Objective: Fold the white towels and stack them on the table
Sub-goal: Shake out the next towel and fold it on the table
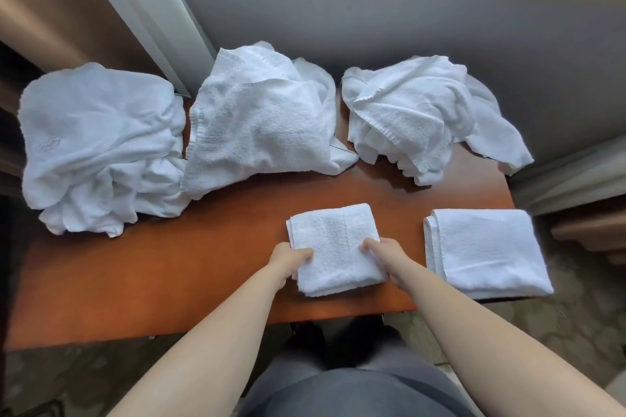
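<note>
White terry cloth, folded small, sits gripped at both sides near the front edge of the table.

From the head camera, the small folded white terry towel lies on the reddish-brown wooden table, its long axis running away from the person and tilted slightly left. The left hand grasps its left edge, thumb on top; the right hand grasps its right edge likewise. Just to the right, apart from it, lies a larger folded white towel, at the table's right corner. Along the far side sit three crumpled white towel heaps: left, middle, right.
</note>
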`<control>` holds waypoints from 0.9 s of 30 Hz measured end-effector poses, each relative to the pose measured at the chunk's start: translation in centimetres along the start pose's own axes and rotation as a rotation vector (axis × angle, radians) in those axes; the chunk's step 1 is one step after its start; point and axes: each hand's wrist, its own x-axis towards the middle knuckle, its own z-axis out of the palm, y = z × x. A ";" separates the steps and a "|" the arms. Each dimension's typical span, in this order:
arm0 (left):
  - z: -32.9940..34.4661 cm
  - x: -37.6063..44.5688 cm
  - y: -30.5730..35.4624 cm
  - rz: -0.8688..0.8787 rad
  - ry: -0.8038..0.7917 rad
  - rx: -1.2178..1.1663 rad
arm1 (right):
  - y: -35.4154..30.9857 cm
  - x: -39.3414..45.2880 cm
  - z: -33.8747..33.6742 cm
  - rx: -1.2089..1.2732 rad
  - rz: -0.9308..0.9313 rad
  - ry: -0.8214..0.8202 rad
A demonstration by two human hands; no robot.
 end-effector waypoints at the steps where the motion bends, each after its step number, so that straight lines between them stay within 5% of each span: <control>1: 0.3 0.0 0.0 0.006 -0.003 -0.025 | 0.1 0.0 -0.1 0.016 -0.006 0.000; 10: 2.3 -0.8 1.1 0.159 -0.116 -0.201 | 1.4 -0.4 -2.9 0.203 -0.109 -0.030; 27: 15.7 -4.6 10.2 0.256 -0.356 -0.095 | 2.6 -4.8 -20.6 0.118 -0.431 0.316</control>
